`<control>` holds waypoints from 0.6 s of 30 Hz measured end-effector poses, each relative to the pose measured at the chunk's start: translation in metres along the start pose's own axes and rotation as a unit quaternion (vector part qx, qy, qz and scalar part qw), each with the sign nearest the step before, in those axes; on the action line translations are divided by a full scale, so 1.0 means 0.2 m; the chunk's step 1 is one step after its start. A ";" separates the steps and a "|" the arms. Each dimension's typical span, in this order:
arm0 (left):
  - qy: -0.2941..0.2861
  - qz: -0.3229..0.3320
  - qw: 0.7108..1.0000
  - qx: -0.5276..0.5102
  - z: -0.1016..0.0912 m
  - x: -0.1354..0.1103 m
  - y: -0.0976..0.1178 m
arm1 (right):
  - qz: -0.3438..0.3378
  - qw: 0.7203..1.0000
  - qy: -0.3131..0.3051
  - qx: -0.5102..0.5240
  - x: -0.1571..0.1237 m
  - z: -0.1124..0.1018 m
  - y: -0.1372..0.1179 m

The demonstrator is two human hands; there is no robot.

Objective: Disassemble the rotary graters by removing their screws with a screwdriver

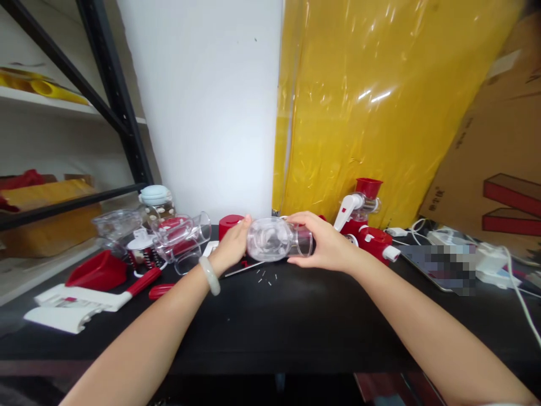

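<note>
A clear plastic cylinder-shaped housing point(276, 239) with a white part inside is held sideways just above the black table point(296, 316). My left hand point(231, 246), with a pale bangle on the wrist, grips its rounded left end. My right hand point(325, 243) wraps around its open right end. Both hands are closed on it. Several small screws or pins point(265, 276) lie on the table right below it.
Left of the hands lie clear plastic housings point(183, 235), a red scoop point(98, 270), a white and red handle part point(84, 301) and a red cap point(230, 224). An assembled red and white crank device point(363, 217) stands at the right, beside cables, a cardboard box point(499, 169) and yellow sheeting.
</note>
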State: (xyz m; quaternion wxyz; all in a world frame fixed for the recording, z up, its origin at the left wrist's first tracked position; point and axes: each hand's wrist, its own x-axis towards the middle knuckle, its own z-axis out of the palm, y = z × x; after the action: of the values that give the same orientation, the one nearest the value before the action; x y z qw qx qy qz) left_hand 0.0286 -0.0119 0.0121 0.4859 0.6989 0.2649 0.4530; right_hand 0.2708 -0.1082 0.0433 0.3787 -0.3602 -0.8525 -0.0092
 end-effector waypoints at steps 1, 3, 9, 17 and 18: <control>0.030 0.038 0.998 0.029 -0.03 0.00 0.00 | 0.023 1.000 0.008 0.013 0.00 0.00 0.01; 0.047 0.144 0.986 0.076 -0.07 0.00 0.02 | 0.067 0.997 0.021 0.037 0.02 0.01 0.04; -0.018 0.274 0.950 0.151 -0.06 -0.02 0.08 | 0.115 0.985 0.011 0.129 0.11 0.08 0.08; 0.132 0.291 0.924 0.209 -0.07 -0.03 0.13 | 0.088 0.994 0.033 0.063 0.04 0.23 0.27; 0.143 0.299 0.921 0.206 -0.07 -0.03 0.13 | 0.098 0.994 0.015 0.039 0.00 0.25 0.30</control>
State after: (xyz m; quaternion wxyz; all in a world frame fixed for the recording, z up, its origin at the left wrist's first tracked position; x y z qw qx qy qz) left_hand 0.0116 -0.0208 0.0344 0.1300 0.7582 0.1973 0.6077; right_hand 0.2762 -0.0501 -0.0069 0.4048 -0.4266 -0.8069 0.0558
